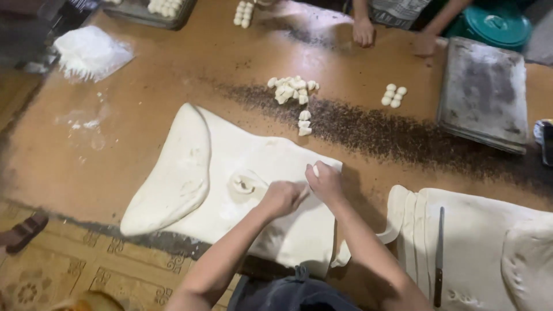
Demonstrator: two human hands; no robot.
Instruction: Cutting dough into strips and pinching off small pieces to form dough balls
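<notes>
Pale dough sheet [230,173] is lying right under my fingers, spread on the brown table [144,98]. I'm clenching my left hand [282,197] into a fist over the sheet, & my right hand [326,183] is pinching a small dough bit [315,171] at its fingertips, both hands touching each other. Just left of my fingers a torn lump [243,185] is sitting in a dent. Beyond the fingertips, cut pieces [292,90] are piling up, w/ a smaller group [394,95] further right near a tray [484,92]. A knife [439,253] is resting on a second sheet [478,253], right of my right arm. Another person's hands [363,31] are working across the table. Risk, I'd say: dough is looking soft, so the bit could stretch or stick to my fingers & tear uneven.
</notes>
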